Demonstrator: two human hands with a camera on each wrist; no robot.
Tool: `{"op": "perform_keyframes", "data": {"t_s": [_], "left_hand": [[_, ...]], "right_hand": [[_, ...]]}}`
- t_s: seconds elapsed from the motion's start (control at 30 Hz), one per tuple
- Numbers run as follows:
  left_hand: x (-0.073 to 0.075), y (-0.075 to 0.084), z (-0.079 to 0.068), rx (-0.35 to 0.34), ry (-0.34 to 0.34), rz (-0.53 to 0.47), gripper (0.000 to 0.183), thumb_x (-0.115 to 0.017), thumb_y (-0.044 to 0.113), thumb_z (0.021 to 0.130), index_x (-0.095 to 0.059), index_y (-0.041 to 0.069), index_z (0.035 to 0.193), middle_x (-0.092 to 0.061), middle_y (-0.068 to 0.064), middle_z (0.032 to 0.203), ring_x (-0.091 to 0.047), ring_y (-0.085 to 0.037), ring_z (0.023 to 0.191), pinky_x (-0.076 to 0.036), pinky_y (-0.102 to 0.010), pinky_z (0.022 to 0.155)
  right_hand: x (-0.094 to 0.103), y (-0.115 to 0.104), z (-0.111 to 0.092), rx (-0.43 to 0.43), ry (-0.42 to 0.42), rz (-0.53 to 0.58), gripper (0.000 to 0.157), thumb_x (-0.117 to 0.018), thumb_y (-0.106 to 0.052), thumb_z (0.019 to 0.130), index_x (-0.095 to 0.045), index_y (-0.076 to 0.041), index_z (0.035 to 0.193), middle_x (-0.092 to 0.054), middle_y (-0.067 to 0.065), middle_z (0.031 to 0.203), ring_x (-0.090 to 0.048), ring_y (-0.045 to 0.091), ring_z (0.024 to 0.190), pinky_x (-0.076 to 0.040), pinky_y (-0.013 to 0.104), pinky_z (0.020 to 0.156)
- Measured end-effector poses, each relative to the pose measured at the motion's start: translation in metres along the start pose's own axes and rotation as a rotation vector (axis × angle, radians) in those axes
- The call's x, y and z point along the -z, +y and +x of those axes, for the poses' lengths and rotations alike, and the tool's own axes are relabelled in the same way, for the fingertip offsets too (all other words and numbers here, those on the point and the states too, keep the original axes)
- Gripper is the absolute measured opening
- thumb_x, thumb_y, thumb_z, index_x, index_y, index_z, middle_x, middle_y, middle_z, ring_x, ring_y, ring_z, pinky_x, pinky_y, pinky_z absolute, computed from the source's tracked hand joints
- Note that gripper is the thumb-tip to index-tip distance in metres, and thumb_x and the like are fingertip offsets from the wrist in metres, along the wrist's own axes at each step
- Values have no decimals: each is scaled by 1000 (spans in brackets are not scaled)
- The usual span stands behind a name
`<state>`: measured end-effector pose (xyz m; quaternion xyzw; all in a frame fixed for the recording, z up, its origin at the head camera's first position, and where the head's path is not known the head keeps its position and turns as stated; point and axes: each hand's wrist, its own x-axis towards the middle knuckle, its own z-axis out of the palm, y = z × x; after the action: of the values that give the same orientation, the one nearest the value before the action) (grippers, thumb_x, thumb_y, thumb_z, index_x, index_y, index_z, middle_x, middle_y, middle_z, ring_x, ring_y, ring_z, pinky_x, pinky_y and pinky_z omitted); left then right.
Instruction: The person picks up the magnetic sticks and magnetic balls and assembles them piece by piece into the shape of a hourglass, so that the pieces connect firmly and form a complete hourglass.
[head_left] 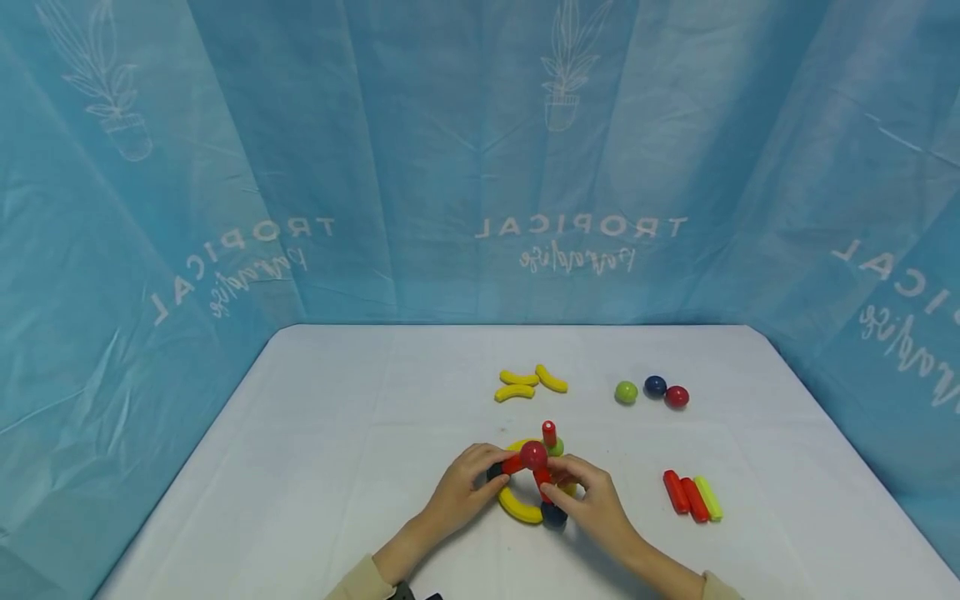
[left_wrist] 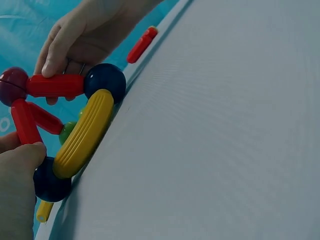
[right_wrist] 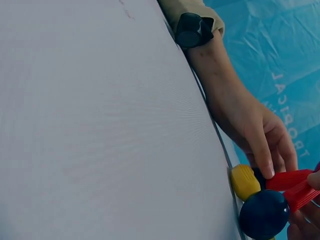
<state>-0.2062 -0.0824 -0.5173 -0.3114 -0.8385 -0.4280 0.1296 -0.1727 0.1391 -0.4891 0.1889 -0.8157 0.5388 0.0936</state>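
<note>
On the table, yellow curved rods (head_left: 519, 507) and balls form a ring. My left hand (head_left: 463, 485) pinches a red rod (left_wrist: 26, 122) rising from one dark blue ball (left_wrist: 51, 181). With thumb and fingers, my right hand (head_left: 592, 498) holds another red rod (left_wrist: 55, 85) above a second dark blue ball (left_wrist: 105, 82). Both rods lean together at a red ball (head_left: 534, 455) on top. Behind it, a third red rod (head_left: 549, 433) stands up from a green ball (head_left: 556, 447), its upper end exposed. The right hand partly covers the ring's right side.
Several loose pieces lie around: yellow curved rods (head_left: 515, 392) at the back, then a green ball (head_left: 626, 392), a dark blue ball (head_left: 655, 386) and a red ball (head_left: 677, 397). Two red rods (head_left: 676, 492) and a lime rod (head_left: 708, 498) lie at right. Blue curtains (head_left: 480, 167) surround the table.
</note>
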Motion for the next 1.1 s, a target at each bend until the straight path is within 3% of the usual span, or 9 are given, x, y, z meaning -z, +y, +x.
{"op": "perform_keyframes", "data": {"t_s": [0.17,0.33,0.57,0.8,1.0,1.1], "left_hand": [[-1,0,-1,-4,-2,6,31,-67,17,89,-64,16,120,-65,5,110,-59,-11,104,-51,-32,92],[-1,-1,-1,-31,12,10,30,-68,17,88,-64,15,118,-65,6,107,-58,-9,100,-51,-30,89],[-1,-2,-2,-93,-14,-79,34,-72,18,85,-64,12,118,-66,2,96,-58,-9,83,-52,-22,75],[0,-1,-5,-156,-69,-127,36,-69,17,87,-63,7,121,-69,-4,99,-62,-12,84,-53,-24,78],[2,3,-4,-154,-162,-163,40,-65,23,91,-60,7,127,-69,-3,105,-62,-12,92,-52,-25,86],[3,2,-4,-227,-117,-171,34,-66,17,90,-64,4,121,-70,-4,103,-64,-13,92,-53,-26,85]], "right_hand": [[-1,2,-1,-26,9,-30,28,-73,-13,82,-68,-9,110,-70,-1,95,-60,2,82,-53,24,76],[-3,4,-2,42,72,-98,29,-77,-9,77,-69,-11,106,-69,-5,91,-61,6,80,-54,24,72],[-1,8,2,52,137,-137,30,-73,-2,80,-70,-13,107,-71,-7,97,-63,7,85,-55,26,79],[3,20,12,39,101,-149,29,-70,-6,84,-68,-15,111,-71,-7,105,-66,11,102,-51,32,95],[6,28,23,99,60,-112,29,-70,-6,84,-67,-13,112,-70,-3,108,-64,9,106,-44,19,99],[7,32,27,111,28,-65,29,-69,-8,85,-66,-13,114,-70,-1,111,-62,7,108,-42,13,99]]}}
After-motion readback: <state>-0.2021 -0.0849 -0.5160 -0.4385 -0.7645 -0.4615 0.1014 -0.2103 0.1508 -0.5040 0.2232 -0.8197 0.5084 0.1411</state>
